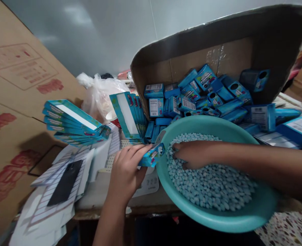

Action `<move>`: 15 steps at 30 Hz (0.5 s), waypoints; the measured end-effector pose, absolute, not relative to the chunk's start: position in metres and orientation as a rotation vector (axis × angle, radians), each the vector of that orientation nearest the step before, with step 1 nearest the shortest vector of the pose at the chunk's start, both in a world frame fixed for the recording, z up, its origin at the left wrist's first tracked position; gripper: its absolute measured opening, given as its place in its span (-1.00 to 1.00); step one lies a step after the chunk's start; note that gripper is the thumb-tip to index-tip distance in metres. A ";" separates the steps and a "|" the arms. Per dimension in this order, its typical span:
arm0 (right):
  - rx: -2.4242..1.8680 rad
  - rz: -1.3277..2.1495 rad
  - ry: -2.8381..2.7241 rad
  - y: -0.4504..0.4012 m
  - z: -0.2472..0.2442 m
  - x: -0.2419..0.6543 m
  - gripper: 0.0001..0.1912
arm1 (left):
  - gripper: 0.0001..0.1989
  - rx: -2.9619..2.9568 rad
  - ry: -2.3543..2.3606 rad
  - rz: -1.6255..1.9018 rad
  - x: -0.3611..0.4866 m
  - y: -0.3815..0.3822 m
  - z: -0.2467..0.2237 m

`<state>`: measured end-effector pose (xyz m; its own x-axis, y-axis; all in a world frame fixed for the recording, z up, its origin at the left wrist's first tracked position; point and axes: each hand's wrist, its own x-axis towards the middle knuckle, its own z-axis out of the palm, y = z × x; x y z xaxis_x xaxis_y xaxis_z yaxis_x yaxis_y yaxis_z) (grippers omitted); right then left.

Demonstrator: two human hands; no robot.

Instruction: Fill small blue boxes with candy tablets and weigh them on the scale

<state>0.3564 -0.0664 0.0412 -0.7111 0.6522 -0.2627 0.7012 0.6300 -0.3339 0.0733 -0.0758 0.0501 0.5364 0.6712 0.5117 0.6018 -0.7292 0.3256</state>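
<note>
Fingers (134,152) of the left hand (125,174) pinch a small blue carton (152,155); the right hand (194,154), fingers spread, rests among pale blue tablets (207,177) in a teal basin (255,212) on a table edge (94,213), cardboard sheet (17,68) leftward.

Bare left hand (125,174), bare right hand (195,154)

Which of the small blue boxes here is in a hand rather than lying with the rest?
The small blue box gripped in the left hand: it alone is held, beside the teal basin, while the others lie in or near the cardboard carton.
</note>
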 end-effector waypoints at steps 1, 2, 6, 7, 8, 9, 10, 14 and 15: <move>1.137 -0.618 2.708 -0.066 0.041 0.356 -0.55 | -0.55 2.549 1.148 1.029 0.068 -0.074 0.046; 1.141 -0.593 2.680 -0.067 0.041 0.356 -0.54 | -0.59 2.417 1.207 1.097 0.062 -0.072 0.041; 1.143 -0.593 2.658 -0.068 0.041 0.355 -0.52 | -0.58 1.886 1.384 1.158 0.034 -0.062 0.013; 1.144 -0.603 2.657 -0.068 0.040 0.355 -0.52 | -0.55 1.794 1.389 1.154 0.027 -0.058 0.005; 1.146 -0.611 2.656 -0.068 0.040 0.355 -0.52 | -0.52 1.714 1.385 1.160 0.021 -0.055 -0.002; 1.150 -0.619 2.654 -0.068 0.039 0.355 -0.52 | -0.49 1.638 1.374 1.174 0.017 -0.051 -0.009; 1.157 -0.628 2.650 -0.068 0.038 0.355 -0.53 | -0.48 1.569 1.358 1.188 0.013 -0.048 -0.015; 1.174 -0.683 2.651 -0.068 0.033 0.355 -0.56 | -0.43 1.425 1.307 1.195 0.011 -0.044 -0.032; 1.177 -0.699 2.654 -0.068 0.032 0.355 -0.57 | -0.40 1.417 1.297 1.194 0.011 -0.045 -0.034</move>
<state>0.3554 -0.0679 0.0324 -0.6794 0.6600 -0.3206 0.7323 0.5824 -0.3528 0.0111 -0.0450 -0.0335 0.0050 0.9950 0.1000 0.1817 -0.0992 0.9783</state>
